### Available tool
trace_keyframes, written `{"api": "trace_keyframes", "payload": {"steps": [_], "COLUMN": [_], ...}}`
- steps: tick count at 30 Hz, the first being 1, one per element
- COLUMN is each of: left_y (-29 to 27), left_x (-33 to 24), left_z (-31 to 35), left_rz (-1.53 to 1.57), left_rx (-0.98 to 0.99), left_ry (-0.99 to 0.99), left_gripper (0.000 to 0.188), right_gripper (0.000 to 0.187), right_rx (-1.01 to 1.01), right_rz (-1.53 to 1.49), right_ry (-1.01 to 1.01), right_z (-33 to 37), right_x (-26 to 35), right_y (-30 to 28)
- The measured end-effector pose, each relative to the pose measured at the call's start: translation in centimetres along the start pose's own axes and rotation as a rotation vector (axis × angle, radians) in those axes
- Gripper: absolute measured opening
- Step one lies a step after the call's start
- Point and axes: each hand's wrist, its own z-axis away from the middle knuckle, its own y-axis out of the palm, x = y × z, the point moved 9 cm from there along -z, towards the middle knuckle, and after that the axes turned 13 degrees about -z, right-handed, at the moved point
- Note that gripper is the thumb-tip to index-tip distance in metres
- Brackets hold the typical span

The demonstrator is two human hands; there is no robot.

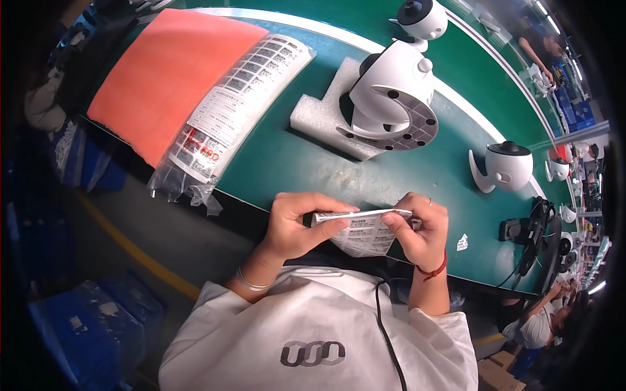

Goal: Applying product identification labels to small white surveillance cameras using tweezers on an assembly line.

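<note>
Between my two hands is a folded sheet of printed labels (362, 236), held at the table's near edge. My left hand (300, 223) pinches its left end between thumb and fingers. At the other end my right hand (420, 227) grips the same sheet, thumb on top. Beyond my hands a large white device with a round dotted base (399, 104) lies tilted on a white foam block (313, 116). One small loose label (462, 242) lies on the table to the right of my right hand.
An orange foam sheet (169, 72) and a plastic bag of label sheets (244, 98) lie at the left. A white device (503, 168) and black adapters with cables (531, 231) are at the right. Behind stands another white device (424, 19). Blue bags (98, 326) sit on the floor.
</note>
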Motion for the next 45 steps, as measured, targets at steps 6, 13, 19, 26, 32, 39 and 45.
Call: {"api": "trace_keyframes", "payload": {"steps": [6,13,19,26,32,39,45], "left_y": [-0.3,-0.1,0.2,0.6,0.5,0.4,0.4], "left_x": [-0.7,-0.3,1.0,1.7,1.5,1.3,1.3], "left_z": [-0.1,-0.5,-0.3,-0.2,-0.3,-0.5,-0.3], "left_rz": [-0.222,-0.264,-0.162,-0.011,0.015,-0.002,-0.022], "left_rx": [0.004,-0.042,-0.020,-0.013,-0.035,-0.023,-0.021], "left_ry": [0.028,-0.072,-0.201,-0.237,-0.215,-0.192,-0.192], "left_gripper": [0.010,0.011,0.018,0.037,0.044,0.048,0.048], "right_gripper": [0.010,0.062,0.037,0.038,0.043,0.039,0.032], "right_rx": [-0.220,-0.872,-0.438,-0.180,-0.097,0.057,0.116], "right_rz": [0.092,0.202,-0.610,-0.657,-0.362,-0.058,0.204], "right_ry": [-0.022,0.052,0.201,0.298,0.242,0.025,-0.194], "right_z": [0.7,5.7,3.4,1.3,1.0,0.0,-0.4], "right_x": [-0.5,0.2,-0.3,0.9,0.9,2.8,5.2], "right_y": [-1.8,-9.9,-5.8,-0.2,0.7,2.0,2.5]}}
